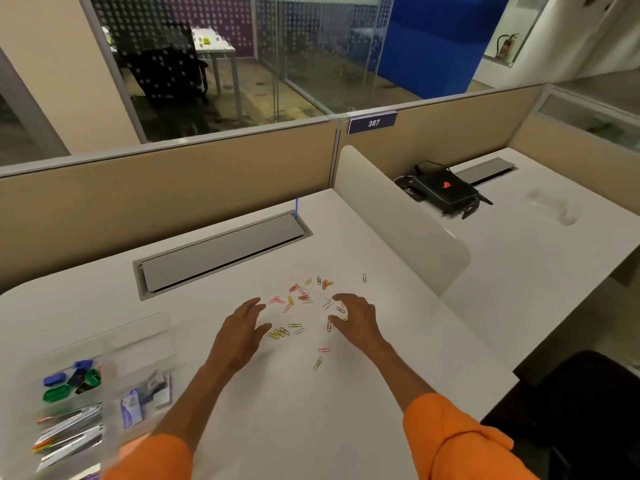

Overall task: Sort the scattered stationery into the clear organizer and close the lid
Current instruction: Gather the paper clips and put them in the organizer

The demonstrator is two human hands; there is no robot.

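Several coloured paper clips [300, 296] lie scattered on the white desk [277, 410], in front of both hands. My left hand [242, 327] hovers at the left side of the heap with its fingers spread and nothing in it. On the right side, my right hand [356, 315] has its fingers bent over the clips, and a few clips show under the fingertips. The clear organizer [104, 386] sits at the near left with its lid [138, 336] open. Its compartments hold blue and green sharpeners, staplers, pens and small packets.
A grey cable tray cover [221, 252] is set into the desk behind the clips. A white divider panel [398, 220] bounds the desk on the right. Beyond it, a black device [445, 188] lies on the neighbouring desk. A dark chair [571, 410] stands at the near right.
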